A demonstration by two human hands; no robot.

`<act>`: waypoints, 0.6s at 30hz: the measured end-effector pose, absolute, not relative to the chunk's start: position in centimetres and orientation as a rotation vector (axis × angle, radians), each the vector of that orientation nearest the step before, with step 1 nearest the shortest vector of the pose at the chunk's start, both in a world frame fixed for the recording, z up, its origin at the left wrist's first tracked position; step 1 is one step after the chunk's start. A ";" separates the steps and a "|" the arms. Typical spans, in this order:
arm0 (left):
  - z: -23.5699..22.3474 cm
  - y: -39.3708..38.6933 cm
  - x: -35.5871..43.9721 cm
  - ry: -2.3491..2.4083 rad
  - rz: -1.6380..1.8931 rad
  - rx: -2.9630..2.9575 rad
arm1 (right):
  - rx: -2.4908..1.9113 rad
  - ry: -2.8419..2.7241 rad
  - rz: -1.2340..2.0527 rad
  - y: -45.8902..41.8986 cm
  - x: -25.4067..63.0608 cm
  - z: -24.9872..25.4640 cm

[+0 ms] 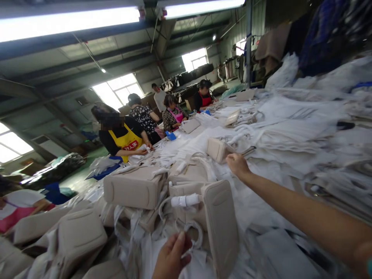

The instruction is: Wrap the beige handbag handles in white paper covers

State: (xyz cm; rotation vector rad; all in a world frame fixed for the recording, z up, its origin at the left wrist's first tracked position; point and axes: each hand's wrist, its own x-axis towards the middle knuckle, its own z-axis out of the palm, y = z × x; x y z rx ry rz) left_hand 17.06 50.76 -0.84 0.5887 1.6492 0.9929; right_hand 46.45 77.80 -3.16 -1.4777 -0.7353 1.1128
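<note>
At the lower left of the frame, a beige bag (83, 234) lies on a heap of similar bags, its corners rounded and a curved seam marking its face. Just right of it, left of centre, a wide bag (130, 190) in the same pale colour rests on its side, smooth and boxy. Above it, a person in a yellow apron (129, 141) bends over white material at the edge of the worktop.

At the bottom centre, the left hand (174, 254) has its thumb and fingertips brought together, pinched on the left end of a wrapped handle (198, 234), a curved loop covered in whitish wrapping. It lies against the upright bag (222, 224), just right of the lower centre. This bag is a plain greyish beige with a matte look; its broad panel faces the viewer, tall and slightly tilted, with rounded corners, a seam following the edge and a raised curved outline near the top. A white padded roll (186, 200) crosses its upper left part.

Farther right, around mid-frame, the right hand (238, 166) has its fingers curled just beside a small beige bag (216, 150); whether they grip anything cannot be told. White sheets (302, 108) spread across the right side.
</note>
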 end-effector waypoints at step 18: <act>4.5 32.0 10.8 1.017 1.358 0.270 | -0.488 -2.029 0.715 34.4 29.5 6.9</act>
